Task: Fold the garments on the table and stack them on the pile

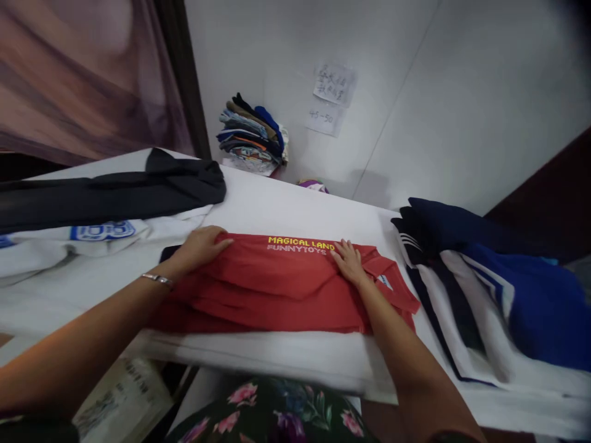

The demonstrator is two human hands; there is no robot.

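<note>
A red T-shirt (277,301) lies folded lengthwise on the white-covered table (263,200) in front of me, creased along its middle. Yellow letters reading "MAGICAL LAND" run along its far edge, with paler letters under them. The collar and a sleeve show at its right end. At the far left corner of the shirt rests my left hand (201,248), thumb apart from the fingers, pressing on the cloth. My right hand (349,261) lies open beside the lettering, fingers spread on the fabric. A bit of dark cloth (168,252) peeks out by my left wrist.
Black trousers (111,197) and a white garment with blue print (138,231) lie to the left. On the right is a stack of navy, white and blue clothes (498,289). A clothes pile (252,135) stands beyond the table, near paper notes (332,86) on the wall.
</note>
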